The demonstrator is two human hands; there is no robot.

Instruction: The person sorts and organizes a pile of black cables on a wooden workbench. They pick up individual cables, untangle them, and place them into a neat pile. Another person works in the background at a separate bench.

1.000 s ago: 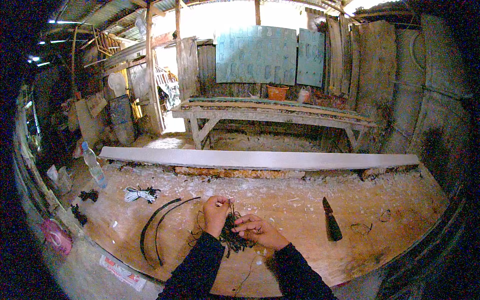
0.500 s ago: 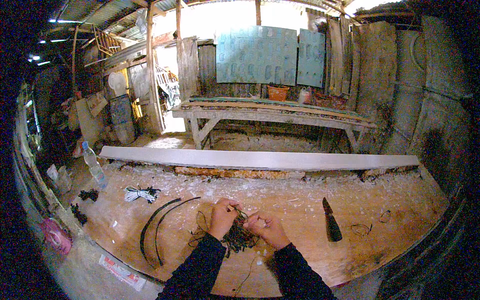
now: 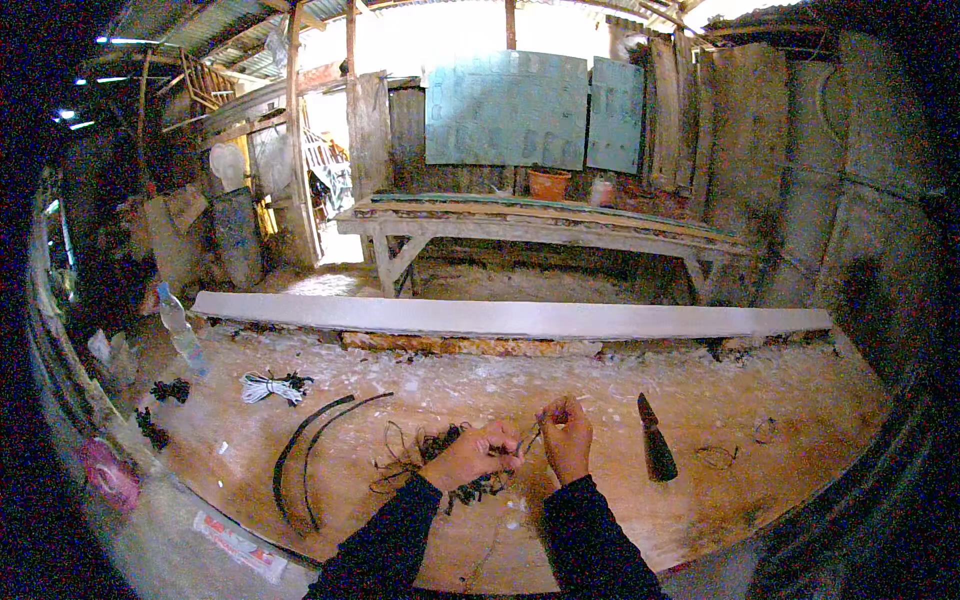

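My left hand (image 3: 476,452) and my right hand (image 3: 566,435) are close together over a wooden worktop (image 3: 400,400). Both pinch a thin dark strand (image 3: 530,438) stretched between them. A tangled bundle of black string (image 3: 440,465) lies under and just left of my left hand, with loose loops trailing to the left. Dark sleeves cover both forearms, which enter from the lower edge.
Two curved black strips (image 3: 305,450) lie to the left. A white-and-black cord bundle (image 3: 270,386) and a plastic bottle (image 3: 180,330) sit further left. A dark knife-like tool (image 3: 655,440) lies to the right. A long pale plank (image 3: 500,318) runs across the back, a wooden bench (image 3: 540,225) beyond it.
My hands have moved from over the tangle and drawn slightly apart, pulling one strand out taut between them. The string bundle now lies more to the left of my hands.
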